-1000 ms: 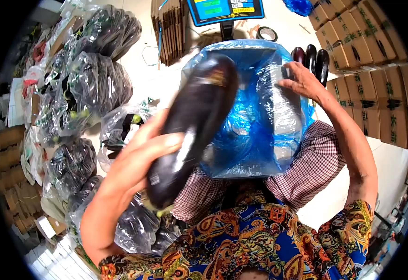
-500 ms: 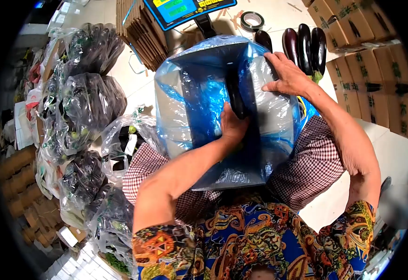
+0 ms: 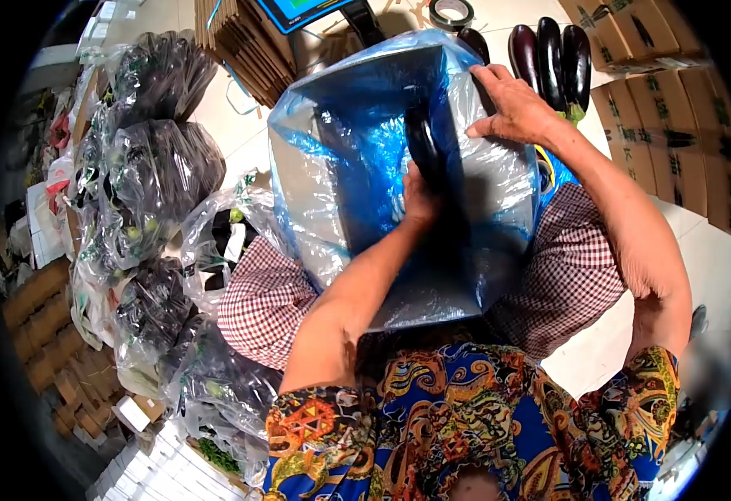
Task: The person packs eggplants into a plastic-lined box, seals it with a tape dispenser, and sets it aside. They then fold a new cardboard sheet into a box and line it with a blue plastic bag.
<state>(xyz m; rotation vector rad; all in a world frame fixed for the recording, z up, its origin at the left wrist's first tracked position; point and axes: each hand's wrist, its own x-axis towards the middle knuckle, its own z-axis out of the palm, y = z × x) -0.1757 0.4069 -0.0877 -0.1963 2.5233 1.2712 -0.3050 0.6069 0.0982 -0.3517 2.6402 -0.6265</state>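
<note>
A box (image 3: 420,311) lined with a blue plastic bag (image 3: 378,154) stands open between my knees, its flaps folded outward under the plastic. Down inside it, my left hand (image 3: 420,196) is closed on the lower end of a dark eggplant (image 3: 423,146), which lies lengthwise near the right inner wall. The fingertips are partly hidden by shadow and by the eggplant. My right hand (image 3: 517,108) lies on the plastic-covered right flap, fingers stretched toward the far corner and thumb spread apart. Beyond it, several loose eggplants (image 3: 552,63) lie on the floor.
Clear bags of eggplants (image 3: 165,163) line the left side. Flattened cartons (image 3: 244,46) stand upright at the back, beside a scale (image 3: 299,10). A tape roll (image 3: 451,12) lies on the floor. Printed cartons (image 3: 670,138) are stacked at the right.
My left hand and the eggplant have moved slightly deeper into the box. The box's far edge appears higher in view, and my right hand stays on the right flap.
</note>
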